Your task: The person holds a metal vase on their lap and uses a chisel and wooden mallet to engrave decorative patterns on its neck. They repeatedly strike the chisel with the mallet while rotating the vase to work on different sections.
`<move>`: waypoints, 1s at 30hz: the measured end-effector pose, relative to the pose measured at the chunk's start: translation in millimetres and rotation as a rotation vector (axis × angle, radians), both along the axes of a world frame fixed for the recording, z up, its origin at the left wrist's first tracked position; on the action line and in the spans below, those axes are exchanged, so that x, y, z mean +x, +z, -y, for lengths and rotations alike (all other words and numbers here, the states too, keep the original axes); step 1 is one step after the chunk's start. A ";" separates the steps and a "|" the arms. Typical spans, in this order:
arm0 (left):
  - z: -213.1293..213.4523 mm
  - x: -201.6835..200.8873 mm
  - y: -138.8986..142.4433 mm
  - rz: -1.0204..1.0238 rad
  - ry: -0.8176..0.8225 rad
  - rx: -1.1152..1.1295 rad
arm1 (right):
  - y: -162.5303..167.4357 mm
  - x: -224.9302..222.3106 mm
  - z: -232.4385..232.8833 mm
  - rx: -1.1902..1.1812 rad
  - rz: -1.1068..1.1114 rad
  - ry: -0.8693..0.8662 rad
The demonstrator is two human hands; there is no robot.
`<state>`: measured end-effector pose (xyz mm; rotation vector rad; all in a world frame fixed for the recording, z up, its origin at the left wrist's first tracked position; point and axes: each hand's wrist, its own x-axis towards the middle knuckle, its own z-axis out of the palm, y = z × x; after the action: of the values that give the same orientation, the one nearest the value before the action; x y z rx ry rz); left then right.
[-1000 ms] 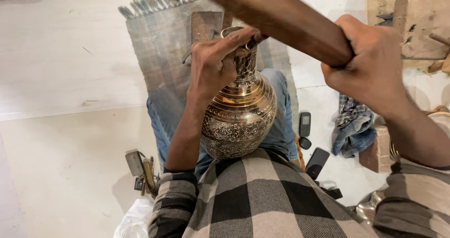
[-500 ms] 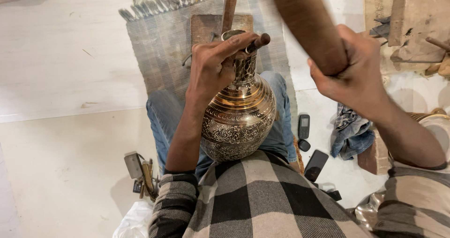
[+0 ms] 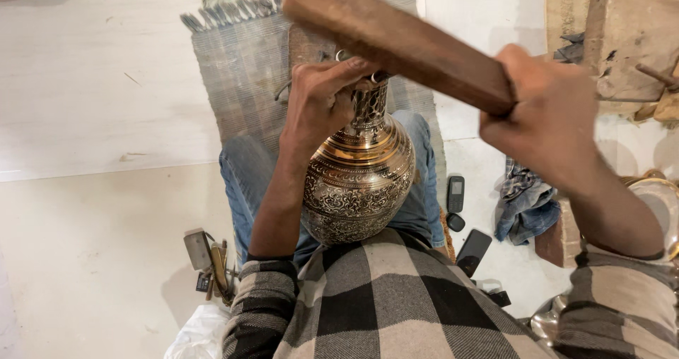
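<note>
Gleaming engraved brass vase (image 3: 359, 182), round-bellied, neck gripped by left hand (image 3: 322, 101).

Open floor runs from 7 to 11 o'clock of the engraved metal vase (image 3: 358, 182), broken only by small tools (image 3: 209, 263) at 8; from 2 to 5 o'clock passage is crowded by two phones (image 3: 456, 193), a crumpled cloth (image 3: 525, 203) and a stone block (image 3: 626, 44), wooden mallet (image 3: 399, 41) overhead.
</note>
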<state>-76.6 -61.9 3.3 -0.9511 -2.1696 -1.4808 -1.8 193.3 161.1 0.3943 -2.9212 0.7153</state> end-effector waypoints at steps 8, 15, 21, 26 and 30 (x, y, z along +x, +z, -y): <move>4.8 -1.4 -5.6 -0.001 -0.017 -0.054 | -19.3 2.0 -17.9 0.183 -0.161 0.086; 3.1 -3.8 -7.4 0.015 -0.019 -0.009 | -11.9 3.8 -5.6 0.027 -0.075 0.026; 2.6 -10.8 -7.7 0.033 -0.028 0.156 | -29.8 29.4 -11.4 0.102 -0.144 -0.041; 15.5 -7.7 -1.2 0.264 -0.201 0.753 | -141.2 42.9 -4.6 -0.656 0.204 -0.461; 32.5 4.5 -7.6 0.440 -0.424 0.758 | -210.2 84.4 -7.0 -0.919 0.555 -0.640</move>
<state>-72.1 -94.4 -4.3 -0.8717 -1.4203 -2.6461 82.6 200.3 -49.1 -0.8845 -2.4221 2.0604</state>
